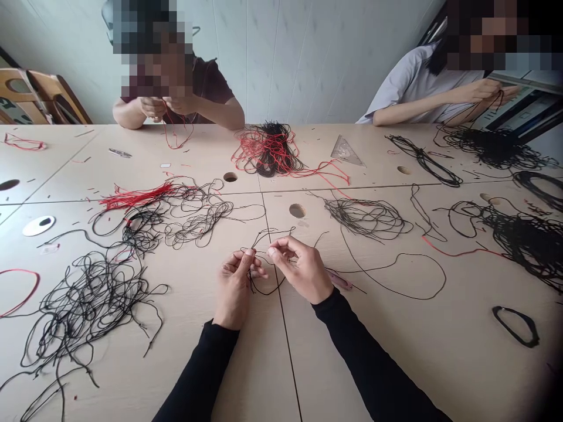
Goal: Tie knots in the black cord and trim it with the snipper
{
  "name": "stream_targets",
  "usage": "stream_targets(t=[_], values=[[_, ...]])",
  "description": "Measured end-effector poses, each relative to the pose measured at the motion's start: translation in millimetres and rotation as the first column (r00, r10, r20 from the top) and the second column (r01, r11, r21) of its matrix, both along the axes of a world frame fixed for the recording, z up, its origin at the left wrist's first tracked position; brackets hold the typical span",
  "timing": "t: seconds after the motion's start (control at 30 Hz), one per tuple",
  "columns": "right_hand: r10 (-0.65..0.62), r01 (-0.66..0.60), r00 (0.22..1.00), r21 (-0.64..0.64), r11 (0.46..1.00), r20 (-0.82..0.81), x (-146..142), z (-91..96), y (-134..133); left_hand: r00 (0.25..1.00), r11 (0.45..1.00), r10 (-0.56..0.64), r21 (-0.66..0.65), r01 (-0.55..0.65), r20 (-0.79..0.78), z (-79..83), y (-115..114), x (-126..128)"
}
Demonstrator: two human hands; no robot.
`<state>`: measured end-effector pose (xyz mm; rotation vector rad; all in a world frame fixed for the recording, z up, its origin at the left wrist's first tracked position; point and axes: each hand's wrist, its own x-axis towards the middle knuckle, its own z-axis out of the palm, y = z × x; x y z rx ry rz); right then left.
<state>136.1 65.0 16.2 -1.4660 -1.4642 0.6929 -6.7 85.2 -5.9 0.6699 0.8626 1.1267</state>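
A thin black cord runs between my two hands, its loop hanging just above the table. My left hand pinches it between thumb and forefinger. Close by on the right, my right hand pinches a strand of the same cord, with thumb and forefinger together. Loose ends stick out beyond the fingers. Whether there is a knot at the fingertips is too small to tell. Partly behind my right wrist lies a pinkish tool whose kind I cannot make out.
Tangled black cords spread over the left, with a red bundle behind them. Another black coil lies to the right. A triangle ruler lies farther back. Across the table two people handle cords. The tabletop has round holes.
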Motion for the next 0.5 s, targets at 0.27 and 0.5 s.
stream_targets(t=[0.27,0.5], values=[[0.137,-0.123,0.988,-0.171,0.978,0.07,-2.0,-8.9,0.8,1.0,1.0,-0.006,0.023,0.006,0.02,0.0,1.4,1.1],[-0.041,0.04,0.996,-0.017,0.999,-0.085,-4.3,-1.6,-1.5,1.0,1.0,-0.008,0.024,0.009,-0.011,-3.5,0.6,0.6]])
